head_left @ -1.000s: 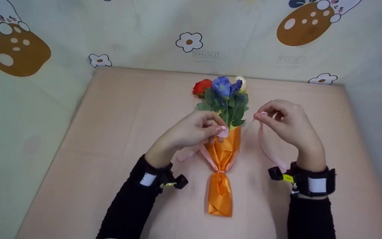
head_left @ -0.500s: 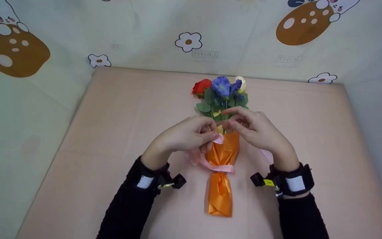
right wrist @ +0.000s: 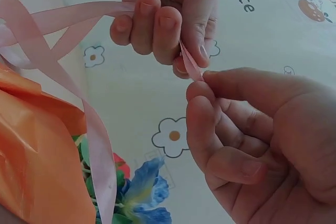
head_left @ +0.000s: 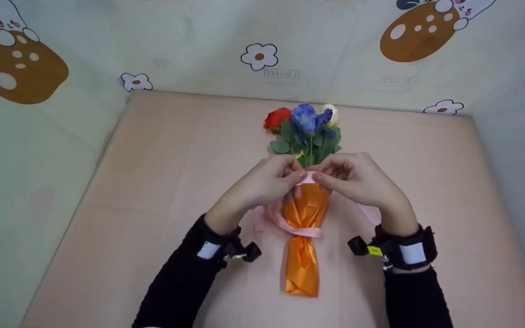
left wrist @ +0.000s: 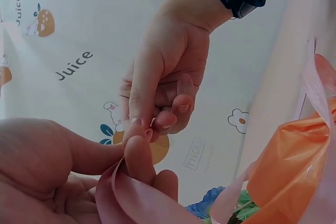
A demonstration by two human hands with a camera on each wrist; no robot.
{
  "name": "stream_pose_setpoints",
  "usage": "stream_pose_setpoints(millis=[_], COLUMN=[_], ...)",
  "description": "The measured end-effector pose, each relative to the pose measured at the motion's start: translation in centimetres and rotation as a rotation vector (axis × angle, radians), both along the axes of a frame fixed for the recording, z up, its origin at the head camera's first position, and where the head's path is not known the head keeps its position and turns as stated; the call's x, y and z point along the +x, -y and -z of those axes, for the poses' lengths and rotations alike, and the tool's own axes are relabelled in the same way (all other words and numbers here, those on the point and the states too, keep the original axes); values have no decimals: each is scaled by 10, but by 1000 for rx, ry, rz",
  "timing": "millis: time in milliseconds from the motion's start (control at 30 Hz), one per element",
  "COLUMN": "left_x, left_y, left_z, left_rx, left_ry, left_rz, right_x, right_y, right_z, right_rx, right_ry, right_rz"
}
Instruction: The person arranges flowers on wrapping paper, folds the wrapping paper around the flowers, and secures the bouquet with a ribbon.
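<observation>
A bouquet in orange wrap (head_left: 306,209) lies on the table, its blue flower (head_left: 305,118), red flower (head_left: 278,119) and cream flower (head_left: 331,115) pointing away from me. Pink ribbon (head_left: 308,178) runs round the wrap's narrow waist and up to both hands. My left hand (head_left: 271,182) pinches the ribbon between thumb and fingers over the top of the wrap. Facing it, my right hand (head_left: 358,180) pinches the same ribbon, a short stretch showing between the fingertips. In the right wrist view, loose ribbon (right wrist: 100,150) hangs beside the wrap.
The bouquet rests on a pale pink table (head_left: 153,150). Behind it rises a patterned cloth backdrop (head_left: 198,50) with printed flowers and fruit. A ribbon tail (head_left: 369,213) shows below the right hand. Each wrist wears a black camera band (head_left: 408,248).
My right hand has come in from the right to meet the left over the bouquet and now pinches the ribbon there. The left hand keeps its pinch. The bouquet stays put.
</observation>
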State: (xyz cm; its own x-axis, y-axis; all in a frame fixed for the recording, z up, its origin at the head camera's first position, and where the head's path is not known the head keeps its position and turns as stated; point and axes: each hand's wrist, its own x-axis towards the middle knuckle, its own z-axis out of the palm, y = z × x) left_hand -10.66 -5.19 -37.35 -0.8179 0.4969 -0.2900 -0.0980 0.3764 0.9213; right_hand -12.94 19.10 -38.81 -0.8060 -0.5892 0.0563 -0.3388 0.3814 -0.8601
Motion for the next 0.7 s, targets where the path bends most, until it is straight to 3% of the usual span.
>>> stream_pose_setpoints(millis=[233,500,700], left_x=[-6,-8,-8], left_y=[8,4,3], left_z=[1,7,7], left_rx=[93,92,108], left_ry=[50,41,37], left_rz=[129,106,134], right_x=[1,0,2], right_y=[-13,-12,-17], right_z=[-6,-7,-11], right_rx=[-72,-140,-111], right_ry=[-32,83,43], right_rz=[127,100,115])
